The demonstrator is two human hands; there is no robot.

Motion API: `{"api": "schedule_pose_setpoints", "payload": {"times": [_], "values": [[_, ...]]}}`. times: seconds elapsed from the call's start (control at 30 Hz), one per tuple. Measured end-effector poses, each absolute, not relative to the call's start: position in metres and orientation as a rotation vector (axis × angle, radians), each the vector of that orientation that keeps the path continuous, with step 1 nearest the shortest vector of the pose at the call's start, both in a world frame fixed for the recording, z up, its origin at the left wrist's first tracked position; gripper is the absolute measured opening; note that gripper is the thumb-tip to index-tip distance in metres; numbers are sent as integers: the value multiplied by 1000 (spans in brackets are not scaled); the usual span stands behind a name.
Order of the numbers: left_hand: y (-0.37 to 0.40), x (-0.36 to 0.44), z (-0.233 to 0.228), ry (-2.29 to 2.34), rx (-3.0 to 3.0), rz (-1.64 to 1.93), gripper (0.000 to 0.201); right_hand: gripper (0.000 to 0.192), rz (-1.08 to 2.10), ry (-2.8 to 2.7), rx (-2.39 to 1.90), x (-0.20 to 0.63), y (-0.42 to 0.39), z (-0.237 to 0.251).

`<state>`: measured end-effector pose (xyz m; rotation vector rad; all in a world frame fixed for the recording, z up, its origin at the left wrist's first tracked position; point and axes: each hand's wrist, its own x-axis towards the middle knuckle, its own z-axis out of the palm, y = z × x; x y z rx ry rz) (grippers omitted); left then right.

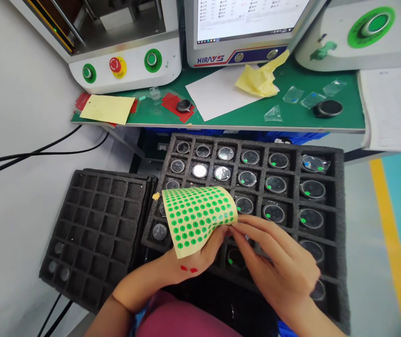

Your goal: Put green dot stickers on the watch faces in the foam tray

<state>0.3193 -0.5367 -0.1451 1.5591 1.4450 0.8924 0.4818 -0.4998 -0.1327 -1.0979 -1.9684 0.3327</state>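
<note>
A curved pale-yellow sheet of round green stickers is held over a dark foam tray. My left hand grips the sheet at its lower right, with its fingers mostly hidden behind the paper. Two small red marks sit on that wrist. My right hand is closed, its thumb and fingertips pinched at the sheet's right corner. Whether a loose sticker is between them I cannot make out. Below, round watch-like discs lie in the tray's compartments, several with a green dot.
Left stands another foam tray with a few discs. Behind is a green bench bearing crumpled yellow paper, clear film scraps and a dark round piece. A monitor and button-fitted machines stand at the back. Black cables cross the left.
</note>
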Motion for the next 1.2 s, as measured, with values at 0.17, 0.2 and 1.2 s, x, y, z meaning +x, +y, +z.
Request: {"api": "schedule_pose_setpoints", "payload": {"times": [0.17,0.2,1.2], "values": [[-542,313,-142,1548,1323,900,19,8,384,-2020,-1124,483,-507,-125],[-541,310,-139,1561,1255,911,16,9,407,-2019,-1135,484,-508,-122],[-526,254,-159,1656,672,1668,34,16,1295,-2560,-1136,410,-540,-210]]}}
